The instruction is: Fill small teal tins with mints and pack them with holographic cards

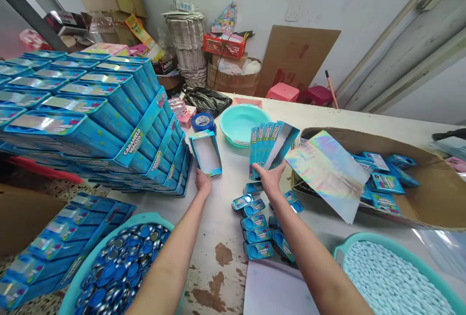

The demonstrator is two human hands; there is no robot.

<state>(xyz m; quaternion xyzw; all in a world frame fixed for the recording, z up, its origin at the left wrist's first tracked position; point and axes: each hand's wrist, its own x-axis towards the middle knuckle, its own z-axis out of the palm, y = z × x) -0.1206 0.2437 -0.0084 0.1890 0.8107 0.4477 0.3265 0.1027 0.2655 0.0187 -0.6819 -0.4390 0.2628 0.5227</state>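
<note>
My left hand (203,182) grips the near edge of a blue cardboard display box (208,154), whose white inside shows with nothing in it. My right hand (271,175) is closed round the near end of several nested blue display boxes (271,142), thumb and fingers on opposite sides. Small blue tins (257,235) lie in rows on the table just below the right hand, some hidden by my forearm. Left of my left hand rises a tall stack of filled display boxes (140,142).
Around the table stand a turquoise basin (242,120), a tub of blue and silver lids (124,261), a tub of pale blue candies (395,276) and a carton (433,189) of blue packs. A shiny sheet (329,174) lies across the carton's edge. Blue tape (202,122) sits behind.
</note>
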